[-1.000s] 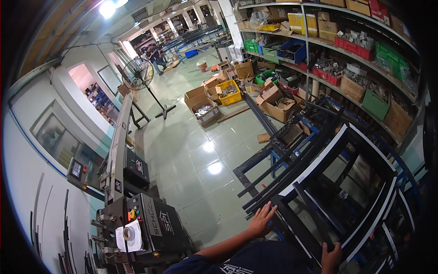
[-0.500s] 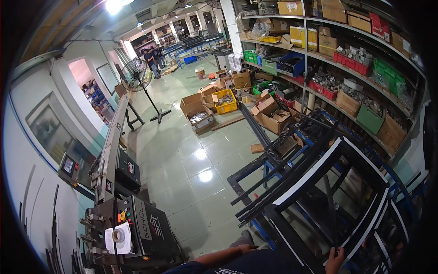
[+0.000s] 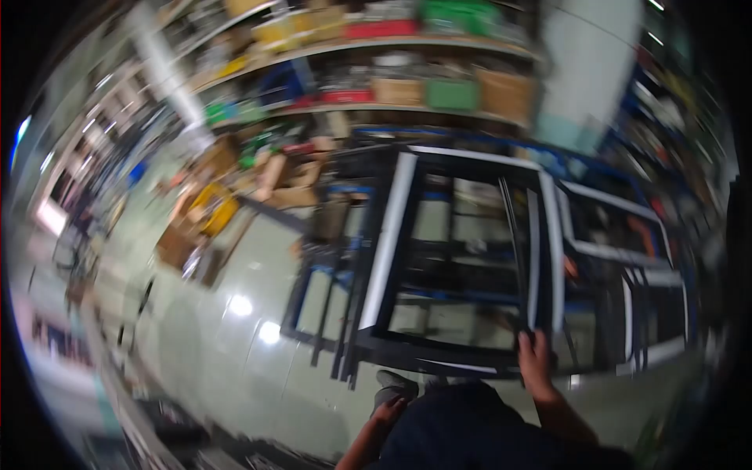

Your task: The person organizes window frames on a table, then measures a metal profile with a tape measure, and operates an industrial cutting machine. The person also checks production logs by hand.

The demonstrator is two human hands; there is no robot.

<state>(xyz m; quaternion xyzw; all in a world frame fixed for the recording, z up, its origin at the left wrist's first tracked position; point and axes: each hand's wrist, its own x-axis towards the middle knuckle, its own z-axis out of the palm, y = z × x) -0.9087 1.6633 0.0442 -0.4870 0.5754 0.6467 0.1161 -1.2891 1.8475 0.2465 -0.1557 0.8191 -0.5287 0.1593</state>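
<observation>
My right hand is closed around the lower end of a long thin black strip. The strip runs up and away across the opening of a black window frame, close to its right side. White bands line parts of the frame, which rests on a blue-legged stand. My left hand hangs low by my body, above a shoe, apart from the frame. Blur hides how its fingers are held.
More black frames with white bands are at the right. Shelves with bins and boxes stand behind. On the floor at left are cardboard boxes and a yellow crate. Dark bars jut out left of the frame.
My view has swung right, so the frame now sits near the middle and the machine at left has largely gone from sight. My right hand still grips the strip; my left hand stays low.
</observation>
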